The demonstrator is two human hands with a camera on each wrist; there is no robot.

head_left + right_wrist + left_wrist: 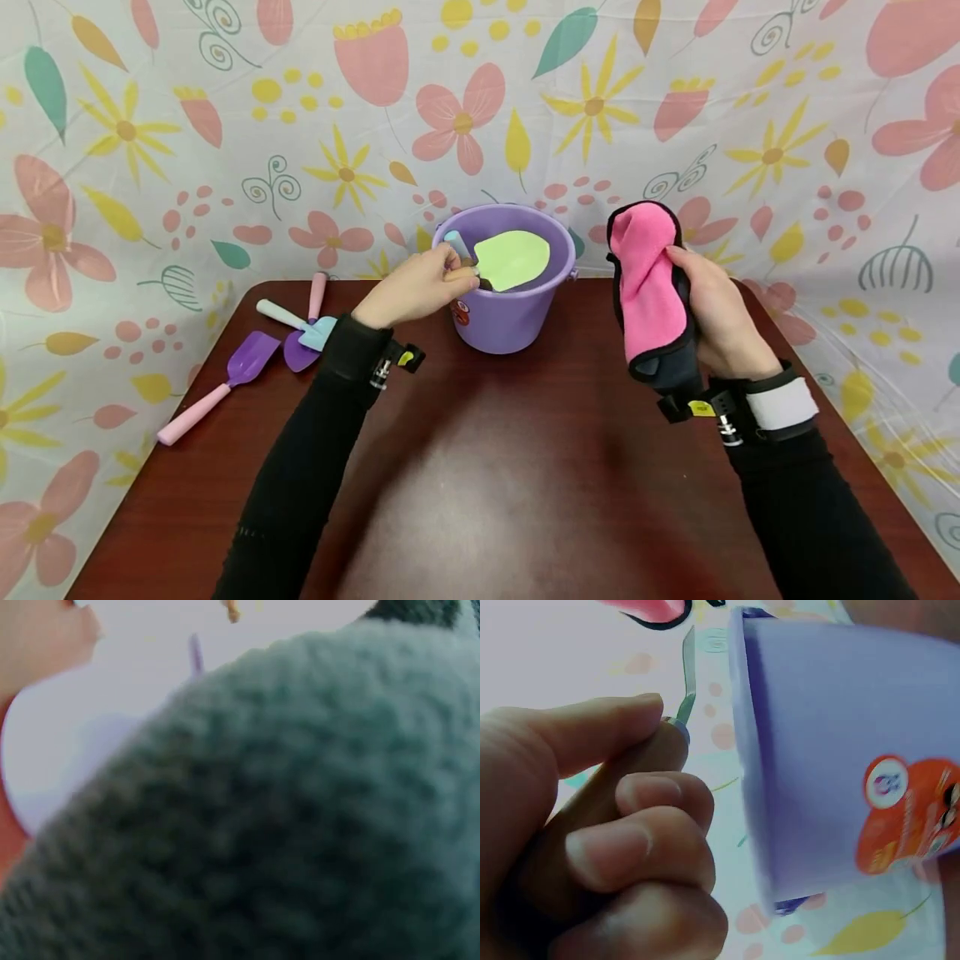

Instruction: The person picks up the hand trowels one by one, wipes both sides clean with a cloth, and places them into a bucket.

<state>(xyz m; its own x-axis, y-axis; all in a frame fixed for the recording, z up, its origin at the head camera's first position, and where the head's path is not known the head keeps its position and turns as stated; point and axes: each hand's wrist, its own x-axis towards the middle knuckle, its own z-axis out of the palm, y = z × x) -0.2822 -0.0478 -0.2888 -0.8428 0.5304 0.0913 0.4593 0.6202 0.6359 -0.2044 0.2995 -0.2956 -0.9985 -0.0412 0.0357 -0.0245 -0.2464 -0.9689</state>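
Observation:
My left hand [420,287] grips the blue handle of a toy shovel whose light green blade [512,259] lies over the mouth of a purple bucket [504,321] at the back of the table. In the left wrist view the curled fingers [641,847] sit right beside the bucket's wall [832,757] with its orange sticker. My right hand [716,312] holds a pink cloth with dark edging [647,287] upright, to the right of the bucket. The cloth's dark side [285,825] fills the right wrist view.
Three more toy tools lie at the table's back left: a purple shovel with a pink handle [225,379], a blue trowel [296,325] and a purple one with a pink handle [309,329]. The dark brown table [480,483] is backed by a floral cloth.

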